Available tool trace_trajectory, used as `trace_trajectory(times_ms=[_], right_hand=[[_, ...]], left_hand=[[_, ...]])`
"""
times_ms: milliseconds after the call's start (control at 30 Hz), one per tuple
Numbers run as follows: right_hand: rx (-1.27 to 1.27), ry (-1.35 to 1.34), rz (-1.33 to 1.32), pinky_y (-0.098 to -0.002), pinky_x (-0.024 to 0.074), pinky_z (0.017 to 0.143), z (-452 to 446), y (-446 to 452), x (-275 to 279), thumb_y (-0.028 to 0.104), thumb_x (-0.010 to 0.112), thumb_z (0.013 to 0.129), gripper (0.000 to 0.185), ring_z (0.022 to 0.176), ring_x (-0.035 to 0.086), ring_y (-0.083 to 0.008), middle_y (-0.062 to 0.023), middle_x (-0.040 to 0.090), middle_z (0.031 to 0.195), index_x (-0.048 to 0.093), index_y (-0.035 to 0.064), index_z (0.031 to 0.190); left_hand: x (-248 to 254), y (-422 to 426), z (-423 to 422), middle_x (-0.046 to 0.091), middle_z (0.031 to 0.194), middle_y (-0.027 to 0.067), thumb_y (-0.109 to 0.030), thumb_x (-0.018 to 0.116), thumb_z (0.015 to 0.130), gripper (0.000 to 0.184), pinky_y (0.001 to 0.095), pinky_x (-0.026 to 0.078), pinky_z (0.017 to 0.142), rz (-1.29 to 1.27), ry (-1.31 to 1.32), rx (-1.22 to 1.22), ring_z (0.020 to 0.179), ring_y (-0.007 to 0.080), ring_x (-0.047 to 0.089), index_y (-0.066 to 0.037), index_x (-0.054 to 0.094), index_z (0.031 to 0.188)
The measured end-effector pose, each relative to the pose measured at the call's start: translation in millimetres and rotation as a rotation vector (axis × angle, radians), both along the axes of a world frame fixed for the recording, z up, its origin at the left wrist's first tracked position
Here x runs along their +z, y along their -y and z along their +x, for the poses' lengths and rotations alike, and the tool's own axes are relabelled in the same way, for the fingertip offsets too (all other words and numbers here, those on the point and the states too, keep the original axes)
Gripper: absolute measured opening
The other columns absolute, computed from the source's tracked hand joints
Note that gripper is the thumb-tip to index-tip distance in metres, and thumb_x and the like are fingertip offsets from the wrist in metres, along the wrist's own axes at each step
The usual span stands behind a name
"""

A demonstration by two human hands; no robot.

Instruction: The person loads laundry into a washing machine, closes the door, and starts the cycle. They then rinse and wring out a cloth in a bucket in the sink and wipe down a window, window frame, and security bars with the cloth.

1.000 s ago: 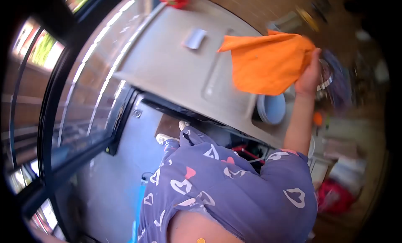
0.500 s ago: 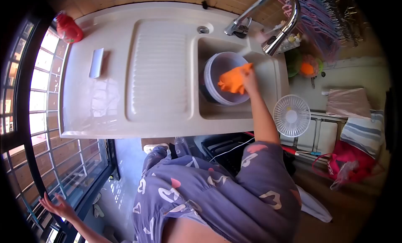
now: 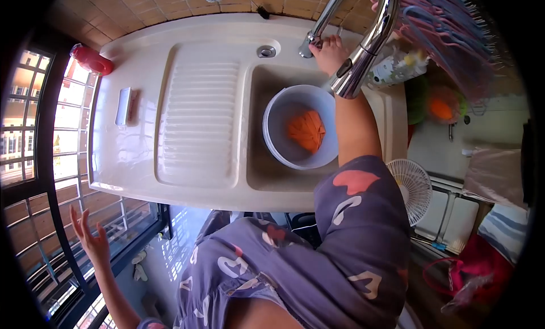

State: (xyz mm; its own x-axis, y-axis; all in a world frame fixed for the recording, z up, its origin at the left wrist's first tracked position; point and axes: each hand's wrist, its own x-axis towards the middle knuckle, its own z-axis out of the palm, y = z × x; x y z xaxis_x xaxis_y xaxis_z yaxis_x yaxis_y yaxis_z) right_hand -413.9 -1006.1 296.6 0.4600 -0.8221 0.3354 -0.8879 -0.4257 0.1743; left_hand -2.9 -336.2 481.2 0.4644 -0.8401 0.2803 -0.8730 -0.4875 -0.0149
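Note:
My right hand [image 3: 330, 55] is at the base of the chrome faucet [image 3: 326, 17], its fingers closed around the handle, which they mostly hide. Below that arm, a white bucket [image 3: 273, 150] stands in the sink basin [image 3: 258, 173]. Crumpled at the bottom of the bucket lies an orange cloth [image 3: 306, 130]. No water shows coming from the spout. Off to the left, my left hand [image 3: 91, 238] is raised near the window bars with its fingers spread, holding nothing.
A ribbed drainboard [image 3: 198, 119] adjoins the basin. On the left of the counter are a red bottle [image 3: 91, 59] and a small white tray-like object [image 3: 123, 106]. At the right hang many hangers [image 3: 437, 34], beside a clear bottle [image 3: 394, 68] and a white fan [image 3: 410, 191].
My right hand has let go of the orange cloth, which now lies in the bucket, and has moved up to the faucet handle. My left hand has risen slightly. The view has shifted.

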Motion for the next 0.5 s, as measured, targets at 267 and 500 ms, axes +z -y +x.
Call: trace_trajectory(times_ms=[267, 500], right_hand=[[0.159, 0.651, 0.280, -0.0464, 0.0484, 0.091, -31, -53, -19, 0.037, 0.058, 0.094, 0.042, 0.108, 0.058, -0.0422, -0.0243, 0.062, 0.112, 0.060, -0.0016, 0.109], [0.054, 0.284, 1.279, -0.0467, 0.0490, 0.089, -58, -266, -63, 0.039, 0.052, 0.097, 0.039, 0.102, 0.063, -0.0405, -0.0208, 0.067, 0.109, 0.069, 0.0058, 0.105]], left_hand=[[-20, 14, -20, 0.029, 0.158, 0.0141, -0.001, 0.057, 0.085, 0.052, 0.0601, 0.043, 0.105, 0.026, -0.055, 0.006, 0.141, 0.0412, 0.035, -0.020, 0.050, 0.133], [-58, 12, -28, 0.030, 0.157, 0.0160, 0.003, 0.060, 0.080, 0.052, 0.0581, 0.042, 0.106, 0.025, -0.192, -0.012, 0.140, 0.0414, 0.037, -0.016, 0.052, 0.128]])
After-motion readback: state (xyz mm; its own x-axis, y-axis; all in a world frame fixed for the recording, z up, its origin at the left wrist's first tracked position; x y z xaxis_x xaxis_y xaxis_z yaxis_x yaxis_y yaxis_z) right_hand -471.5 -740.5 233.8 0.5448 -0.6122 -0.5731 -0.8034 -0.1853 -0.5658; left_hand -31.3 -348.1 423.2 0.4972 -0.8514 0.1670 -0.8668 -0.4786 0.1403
